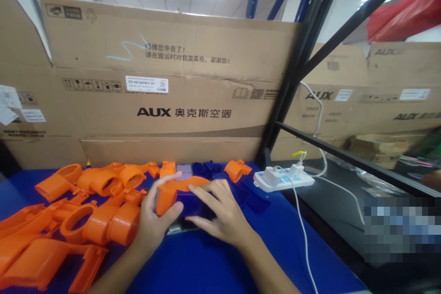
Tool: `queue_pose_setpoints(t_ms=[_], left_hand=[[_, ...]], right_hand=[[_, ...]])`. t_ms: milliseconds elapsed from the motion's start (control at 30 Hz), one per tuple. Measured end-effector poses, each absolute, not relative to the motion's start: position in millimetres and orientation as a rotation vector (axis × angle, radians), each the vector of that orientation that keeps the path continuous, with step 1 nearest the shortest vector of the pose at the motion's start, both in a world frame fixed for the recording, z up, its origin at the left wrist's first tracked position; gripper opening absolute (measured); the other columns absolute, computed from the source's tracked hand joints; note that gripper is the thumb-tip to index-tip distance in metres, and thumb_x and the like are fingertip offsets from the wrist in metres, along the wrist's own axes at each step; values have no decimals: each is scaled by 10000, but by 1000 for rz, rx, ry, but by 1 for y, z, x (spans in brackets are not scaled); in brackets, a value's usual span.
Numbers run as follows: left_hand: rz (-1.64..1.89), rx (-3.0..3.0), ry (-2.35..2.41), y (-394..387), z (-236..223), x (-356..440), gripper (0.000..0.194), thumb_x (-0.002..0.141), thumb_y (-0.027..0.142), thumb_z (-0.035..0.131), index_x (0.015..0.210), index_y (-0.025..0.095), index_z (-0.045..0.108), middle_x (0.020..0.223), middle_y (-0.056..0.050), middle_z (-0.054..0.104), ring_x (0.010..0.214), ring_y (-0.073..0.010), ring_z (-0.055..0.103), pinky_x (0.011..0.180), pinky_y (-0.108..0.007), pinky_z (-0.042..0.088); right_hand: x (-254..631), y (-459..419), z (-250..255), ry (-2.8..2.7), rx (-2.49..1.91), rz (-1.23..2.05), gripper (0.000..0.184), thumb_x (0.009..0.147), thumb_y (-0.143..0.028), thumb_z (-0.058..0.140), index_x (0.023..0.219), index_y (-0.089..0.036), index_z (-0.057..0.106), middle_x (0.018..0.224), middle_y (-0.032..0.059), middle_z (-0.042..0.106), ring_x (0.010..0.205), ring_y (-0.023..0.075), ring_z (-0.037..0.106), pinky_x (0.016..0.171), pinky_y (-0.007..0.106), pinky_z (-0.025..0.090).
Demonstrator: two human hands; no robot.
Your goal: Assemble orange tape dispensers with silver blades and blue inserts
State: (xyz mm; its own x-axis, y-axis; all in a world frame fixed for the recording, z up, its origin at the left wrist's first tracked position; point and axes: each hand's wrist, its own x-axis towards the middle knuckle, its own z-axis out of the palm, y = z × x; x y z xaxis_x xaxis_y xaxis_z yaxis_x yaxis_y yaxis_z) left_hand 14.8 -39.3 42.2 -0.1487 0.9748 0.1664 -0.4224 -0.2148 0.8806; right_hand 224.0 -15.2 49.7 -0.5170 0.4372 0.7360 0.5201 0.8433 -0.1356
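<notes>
An orange plastic part [166, 197] with a dark blue piece [189, 204] against it is held up between my two hands over the blue tabletop. My left hand [155, 216] is closed around its left end, thumb in front. On the other side, my right hand [223, 213] grips it with fingers on the orange top edge and the thumb below the blue piece. A dark, shiny flat object [182, 227] shows partly beneath the hands. Left of my hands lie several similar orange parts with ring-shaped ends [98, 225].
Behind the hands are a greyish rectangular object [184, 172], dark blue pieces [208, 168] and another orange part [236, 170]. A white power strip [283, 179] with plugs and cables stands at right beside a black metal frame [289, 82]. Cardboard [186, 126] walls the back.
</notes>
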Motion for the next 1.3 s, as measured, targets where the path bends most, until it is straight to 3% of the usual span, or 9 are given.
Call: queue_pose_setpoints(t_ms=[133, 433, 667, 733, 867, 967, 1033, 1200, 1300], left_hand=[[1719, 1455, 937, -41, 40, 16, 354, 824, 276, 782, 1141, 249, 626, 1300, -78, 713, 1307, -322, 611, 1165, -523, 415], [1733, 1475, 952, -38, 35, 14, 265, 862, 293, 751, 1076, 264, 597, 1240, -62, 729, 1268, -304, 638, 1118, -524, 465], [1706, 1336, 708, -24, 11, 16, 722, 792, 526, 783, 1411, 248, 535, 1417, -155, 647, 1334, -385, 586, 1125, -548, 468], [1674, 1320, 630, -26, 8, 18, 808, 786, 552, 783, 1478, 247, 499, 1480, -159, 597, 1379, -395, 542, 1143, -539, 454], [1528, 1459, 612, -32, 9, 22, 778, 820, 425, 800, 1507, 235, 487, 1480, -153, 593, 1417, -392, 495, 1189, -552, 392], [1454, 1518, 559, -31, 5, 26, 827, 838, 378, 793, 1560, 246, 413, 1481, -146, 590, 1446, -386, 460, 1197, -546, 381], [1423, 1502, 514, -29, 0, 30, 862, 856, 392, 775, 1593, 264, 348, 1548, -140, 526, 1479, -381, 417, 1204, -530, 376], [1483, 1444, 511, -26, -5, 35, 843, 876, 422, 751, 1587, 300, 314, 1613, -144, 436, 1454, -378, 453, 1139, -494, 464], [1611, 1401, 584, -22, -4, 34, 839, 862, 455, 759, 1560, 306, 317, 1583, -152, 460, 1414, -379, 500, 1086, -489, 508]], right_hand=[[224, -11, 46, -2148, -628, -259, 558, 918, -416, 760, 1412, -224, 586, 1044, 106, 686, 980, 272, 643, 874, 463, 468], [223, -10, 44, -2149, -622, -270, 582, 905, -412, 776, 1413, -220, 568, 1045, 105, 686, 969, 271, 644, 849, 459, 468], [224, -15, 48, -2057, -648, -42, 734, 876, -405, 789, 1523, -241, 484, 1215, 136, 687, 1070, 314, 650, 927, 485, 496], [224, -16, 50, -1967, -675, 134, 675, 901, -454, 741, 1504, -251, 516, 1271, 137, 677, 1105, 324, 650, 968, 482, 497], [222, -16, 51, -1785, -734, 606, 448, 1039, -537, 479, 1292, -228, 682, 1161, 108, 731, 1060, 299, 677, 965, 437, 517], [218, -13, 48, -1690, -826, 802, 519, 1061, -579, 388, 935, -205, 726, 879, 63, 704, 859, 248, 651, 851, 388, 536], [216, -9, 45, -1688, -872, 778, 515, 1047, -598, 412, 839, -219, 692, 865, 54, 668, 875, 247, 616, 902, 399, 512], [215, -6, 42, -1709, -889, 828, 465, 1037, -623, 406, 1195, -272, 667, 1114, 83, 667, 1126, 296, 589, 1085, 479, 431], [216, -11, 45, -1715, -778, 1010, 579, 1030, -624, 434, 1508, -298, 419, 1290, 98, 608, 1198, 292, 593, 1083, 488, 457]])
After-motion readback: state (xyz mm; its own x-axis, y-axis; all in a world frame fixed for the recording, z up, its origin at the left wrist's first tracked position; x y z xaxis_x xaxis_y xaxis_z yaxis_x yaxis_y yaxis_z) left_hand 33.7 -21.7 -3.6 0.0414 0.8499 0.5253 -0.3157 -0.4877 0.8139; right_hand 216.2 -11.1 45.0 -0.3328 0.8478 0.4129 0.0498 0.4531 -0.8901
